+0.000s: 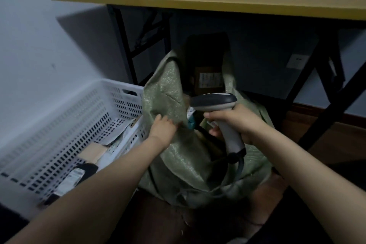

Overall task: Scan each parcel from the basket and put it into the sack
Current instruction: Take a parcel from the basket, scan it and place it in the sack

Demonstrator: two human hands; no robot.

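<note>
Green sack point(174, 162) edge gripped by left hand point(161, 128); right hand point(237, 123) clasps scanner point(213, 102) just beside.

The left hand's point(162, 128) fingertips sink into a fold of the sack point(170, 95), so its grip shows only in part. The sack's mouth is dark. A box point(210, 61) at 12 o'clock inside it shows one face, and its label point(211, 79) is too small to read. The things beneath the scanner point(214, 101) blur together. The right hand point(237, 123) covers the middle of the scanner's handle. The cable point(242, 166) vanishes into shadow at 6 o'clock. The basket point(59, 125) is cut off at the 9 o'clock edge, and the left forearm point(111, 180) hides part of its parcels point(95, 150). The table point(198, 4) runs out at 3 o'clock.
</note>
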